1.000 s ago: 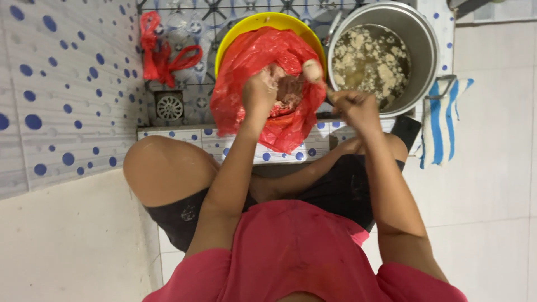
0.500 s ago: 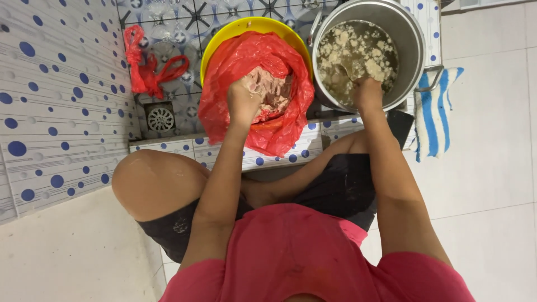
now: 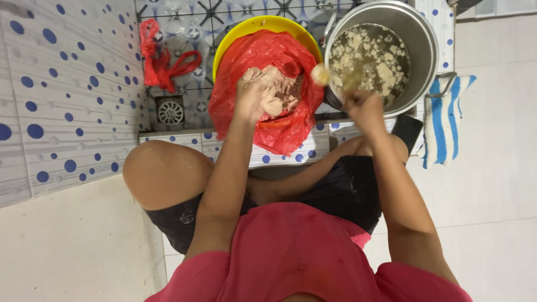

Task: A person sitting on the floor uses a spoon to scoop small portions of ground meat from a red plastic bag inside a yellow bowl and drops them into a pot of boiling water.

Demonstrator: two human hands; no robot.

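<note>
Paste, a pale mound [image 3: 277,95], lay in the red plastic bag [image 3: 268,120] lining the yellow basin [image 3: 263,25], and my left hand [image 3: 250,98] was dug into its near side, fingers closed around a clump. My right hand [image 3: 363,106] hovered at the near rim of the steel pot [image 3: 425,50], and I could not tell its grip. A small round ball [image 3: 320,74] showed between basin and pot, while beyond them, near the floor drain [image 3: 169,112], lay a crumpled red bag [image 3: 162,61].

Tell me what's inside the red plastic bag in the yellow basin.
The red plastic bag lines the yellow basin and holds a pale pinkish-beige paste. The left hand presses into it, covering part. How deep the paste goes is hidden.
</note>
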